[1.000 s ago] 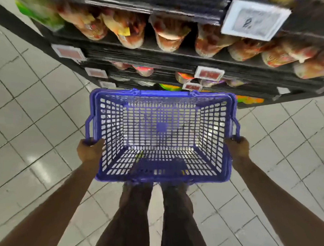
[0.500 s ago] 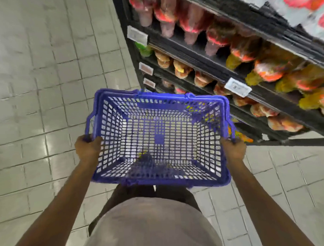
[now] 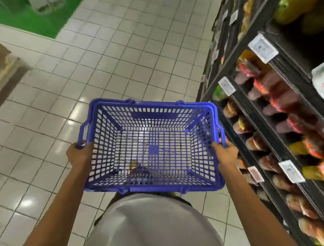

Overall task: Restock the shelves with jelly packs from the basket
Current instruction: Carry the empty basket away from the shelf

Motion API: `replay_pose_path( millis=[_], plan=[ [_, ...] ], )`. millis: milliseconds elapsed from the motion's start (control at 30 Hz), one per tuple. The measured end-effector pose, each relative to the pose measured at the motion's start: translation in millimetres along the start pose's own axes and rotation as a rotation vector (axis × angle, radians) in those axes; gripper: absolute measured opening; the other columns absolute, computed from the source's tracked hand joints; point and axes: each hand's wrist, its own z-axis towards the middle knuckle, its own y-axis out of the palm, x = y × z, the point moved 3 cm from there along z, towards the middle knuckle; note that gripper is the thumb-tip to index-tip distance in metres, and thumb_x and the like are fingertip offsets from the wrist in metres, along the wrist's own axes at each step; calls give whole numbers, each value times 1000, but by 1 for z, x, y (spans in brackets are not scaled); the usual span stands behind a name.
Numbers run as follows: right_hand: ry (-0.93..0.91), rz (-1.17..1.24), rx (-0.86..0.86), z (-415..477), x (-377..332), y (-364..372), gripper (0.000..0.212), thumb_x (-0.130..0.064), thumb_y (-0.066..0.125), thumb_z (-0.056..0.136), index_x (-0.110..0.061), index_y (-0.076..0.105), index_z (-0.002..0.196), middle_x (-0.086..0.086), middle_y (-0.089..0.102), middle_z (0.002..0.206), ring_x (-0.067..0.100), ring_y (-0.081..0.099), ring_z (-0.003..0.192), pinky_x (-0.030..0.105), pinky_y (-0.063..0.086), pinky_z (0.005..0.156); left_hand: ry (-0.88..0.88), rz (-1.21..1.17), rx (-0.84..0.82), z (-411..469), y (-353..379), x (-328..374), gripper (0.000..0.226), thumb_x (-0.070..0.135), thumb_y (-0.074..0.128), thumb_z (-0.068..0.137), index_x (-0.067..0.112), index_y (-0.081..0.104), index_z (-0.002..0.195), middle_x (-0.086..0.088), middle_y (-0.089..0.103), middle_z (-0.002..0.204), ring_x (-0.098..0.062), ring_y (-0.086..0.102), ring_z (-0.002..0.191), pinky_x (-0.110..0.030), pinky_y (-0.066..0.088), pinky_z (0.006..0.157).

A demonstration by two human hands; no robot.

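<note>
Basket [image 3: 153, 105] is sitting empty, left hand [image 3: 79, 156] and right hand [image 3: 226, 154] each gripping a side. Restocking is probably ending; next needs a refill.

One basket [image 3: 151, 105], two hands [image 3: 79, 154] [image 3: 226, 153], one shelving rack [image 3: 288, 69].

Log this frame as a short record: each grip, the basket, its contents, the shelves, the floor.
left grip: holds the basket's left handle
right grip: holds the basket's right handle
basket: blue mesh, held in front of the body
contents: no packs visible inside; floor shows through the mesh
shelves: dark, on the person's right, with white price tags
jelly packs: in rows on the shelves, blurred
floor: pale tiles; green mat at far left
</note>
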Motion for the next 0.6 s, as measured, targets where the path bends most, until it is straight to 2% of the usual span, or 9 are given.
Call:
replay_pose_path(
  millis=[100, 233, 367, 433, 500, 533, 600],
  plan=[
    [-57, -42, -44, -1, -37, 49, 28, -19, 77, 68, -16, 70, 96, 9, 72, 88, 30, 69, 81, 50, 57, 83, -56, -43, 47, 31, -19, 3, 26, 20, 71, 76, 16, 56, 97, -5, 63, 73, -21, 63, 58, -32, 53, 58],
    [-154, -59, -89, -11, -89, 119, 15, -16, 75, 68, -21, 69, 81, 4, 69, 76, 22, 64, 70, 48, 58, 78, -79, -115, 84, 80, -36, 25, 17, 18, 70, 72, 19, 59, 86, -3, 63, 69, -20, 62, 58, -29, 51, 56],
    [-181, -82, -153, -14, -138, 185, 19, -13, 74, 73, -12, 70, 91, 16, 72, 90, 29, 68, 78, 49, 58, 80, -91, -197, 125, 128, -49, 52, 22, 21, 69, 74, 13, 63, 94, -6, 66, 76, -22, 64, 62, -28, 52, 57],
    [-208, -78, -154, -16, -162, 215, 12, -10, 74, 74, -14, 67, 83, 12, 71, 85, 22, 68, 68, 36, 58, 69, -89, -221, 154, 150, -54, 67, 30, 22, 70, 76, 8, 64, 101, -9, 67, 83, -18, 63, 61, -25, 50, 54],
    [-227, -55, -159, -21, -185, 244, 17, -7, 73, 75, -20, 63, 78, 1, 68, 73, 4, 63, 51, 20, 52, 53, -96, -235, 173, 170, -56, 81, 37, 23, 71, 77, 5, 63, 108, -11, 68, 88, -16, 63, 61, -24, 49, 52],
    [-225, -50, -166, -21, -195, 257, 17, -7, 73, 75, -20, 63, 81, -1, 66, 71, 3, 62, 49, 20, 51, 52, -101, -244, 178, 181, -57, 87, 39, 23, 71, 77, 4, 63, 110, -12, 68, 90, -17, 63, 62, -24, 49, 53],
    [-212, -58, -186, -17, -213, 284, 19, -10, 74, 75, -16, 65, 91, 4, 69, 77, 14, 65, 60, 29, 55, 65, -119, -251, 194, 201, -55, 99, 40, 23, 72, 78, 4, 62, 111, -12, 68, 92, -18, 64, 65, -26, 52, 57]
  ],
)
